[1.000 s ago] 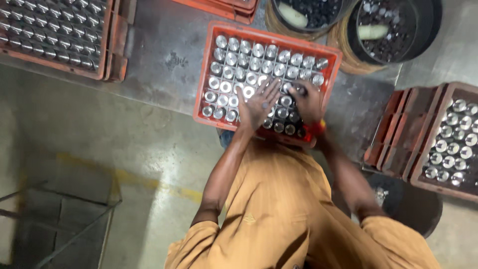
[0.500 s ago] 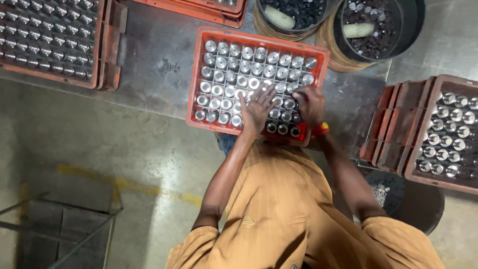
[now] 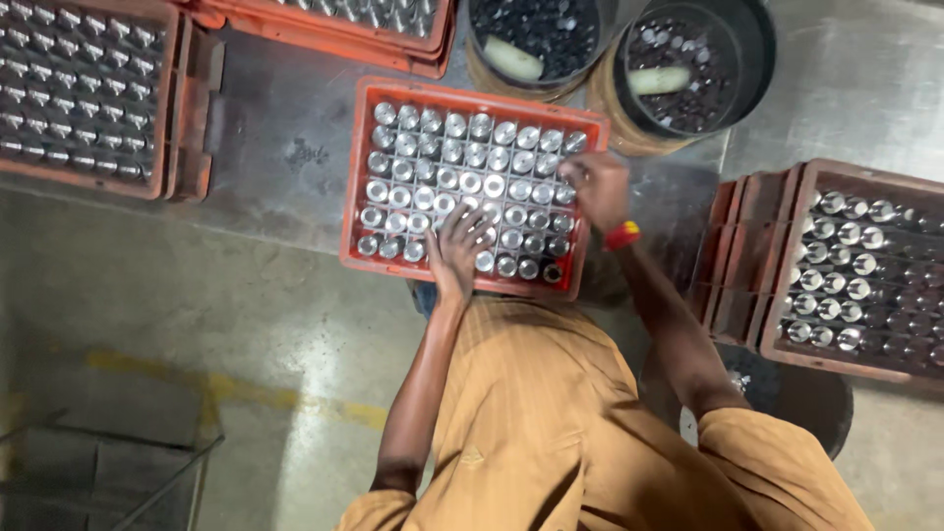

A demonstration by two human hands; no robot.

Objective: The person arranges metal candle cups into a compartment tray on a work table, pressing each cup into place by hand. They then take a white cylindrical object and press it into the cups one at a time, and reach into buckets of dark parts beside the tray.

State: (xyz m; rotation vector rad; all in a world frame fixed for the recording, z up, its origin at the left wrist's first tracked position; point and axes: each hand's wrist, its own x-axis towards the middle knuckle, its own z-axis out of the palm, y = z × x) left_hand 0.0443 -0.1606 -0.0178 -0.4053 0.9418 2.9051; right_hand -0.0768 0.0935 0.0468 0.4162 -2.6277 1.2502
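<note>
Since a moment ago we are shifting our right hand (image 3: 595,187) toward the orange crate's (image 3: 362,202) far edge; our left hand (image 3: 460,244) is resting spread, both touching metal cylinders (image 3: 442,162), gripping nothing.

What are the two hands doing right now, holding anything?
Left hand: fingers spread, resting on the shiny metal parts in the orange crate, holding nothing visible.
Right hand: curled over parts at the crate's right edge; a grip cannot be told.
</note>
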